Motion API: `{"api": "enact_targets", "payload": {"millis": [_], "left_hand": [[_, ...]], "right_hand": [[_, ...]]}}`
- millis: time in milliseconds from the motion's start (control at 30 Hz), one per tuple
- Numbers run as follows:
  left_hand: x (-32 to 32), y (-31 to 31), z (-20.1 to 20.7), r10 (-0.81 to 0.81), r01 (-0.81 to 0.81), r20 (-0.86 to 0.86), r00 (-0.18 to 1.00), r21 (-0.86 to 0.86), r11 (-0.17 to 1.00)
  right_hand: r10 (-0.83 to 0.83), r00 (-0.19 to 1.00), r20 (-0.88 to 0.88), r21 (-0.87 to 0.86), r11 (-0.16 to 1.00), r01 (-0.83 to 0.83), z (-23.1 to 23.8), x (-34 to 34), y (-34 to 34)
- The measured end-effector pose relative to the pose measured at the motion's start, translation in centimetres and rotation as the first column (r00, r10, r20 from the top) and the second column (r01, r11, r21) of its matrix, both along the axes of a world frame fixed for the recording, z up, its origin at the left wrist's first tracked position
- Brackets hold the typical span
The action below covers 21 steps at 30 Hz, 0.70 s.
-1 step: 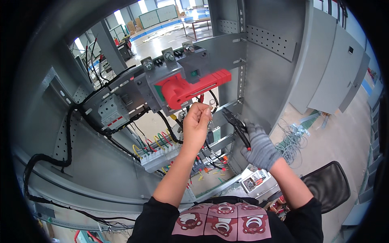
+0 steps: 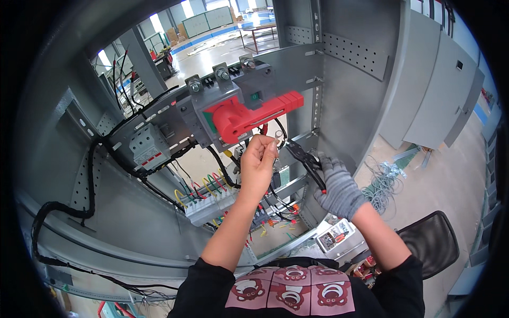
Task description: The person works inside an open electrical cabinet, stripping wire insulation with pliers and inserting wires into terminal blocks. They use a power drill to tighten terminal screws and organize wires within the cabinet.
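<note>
Just below the red rotary handle (image 2: pixel 262 115) of a grey switch (image 2: pixel 196 119), my bare left hand (image 2: pixel 259 159) is closed in a pinch. Between its thumb and forefinger is a small pale ring-ended piece (image 2: pixel 279 134), seemingly a ring terminal; the rest of it is hidden by the fingers. My right hand (image 2: pixel 340 190), in a grey knitted glove, is wrapped round black pliers (image 2: pixel 306 160) with a red handle end. The jaws point up and left and reach close to my left fingertips; whether they touch the piece I cannot make out.
Metal cabinet walls (image 2: pixel 352 100) stand around the work. A small breaker (image 2: pixel 148 146) is at left, and a terminal row (image 2: pixel 209 206) with coloured wires lies below. A black cable bundle (image 2: pixel 58 206) runs along the left side. At right are coiled wire (image 2: pixel 382 185) and a black mesh chair (image 2: pixel 432 244).
The pliers have moved slightly left and up, bringing their jaws nearer my left fingertips. My left hand stays nearly still.
</note>
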<state>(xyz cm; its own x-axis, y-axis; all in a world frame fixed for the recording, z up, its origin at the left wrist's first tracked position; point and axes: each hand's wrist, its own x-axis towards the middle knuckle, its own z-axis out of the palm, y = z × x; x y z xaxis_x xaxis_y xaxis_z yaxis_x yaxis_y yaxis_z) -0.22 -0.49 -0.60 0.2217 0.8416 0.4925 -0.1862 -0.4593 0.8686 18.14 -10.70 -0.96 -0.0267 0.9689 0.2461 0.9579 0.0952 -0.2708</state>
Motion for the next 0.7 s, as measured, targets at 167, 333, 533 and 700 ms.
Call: {"api": "enact_targets", "payload": {"millis": [167, 333, 533, 700], "left_hand": [[-0.2, -0.1, -0.7, 0.047, -0.045, -0.039, 0.998, 0.061, 0.997], [-0.1, 0.0, -0.8, 0.088, -0.084, -0.032, 0.996, 0.095, 0.992], [0.6, 0.4, -1.6, 0.149, -0.146, -0.031, 0.988, 0.087, 0.985], [0.6, 0.4, -1.1, 0.106, -0.104, -0.038, 0.994, 0.059, 0.993]], "right_hand": [[0.042, 0.998, 0.05, -0.024, 0.999, -0.041, 1.8, -0.7, 1.6], [0.041, 0.993, 0.112, 0.01, 0.999, -0.042, 2.4, -0.6, 1.8], [0.015, 0.991, 0.132, 0.083, 0.996, -0.026, 1.4, 0.3, 2.7], [0.004, 0.995, 0.099, 0.096, 0.995, -0.014, 1.6, 0.6, 3.2]]}}
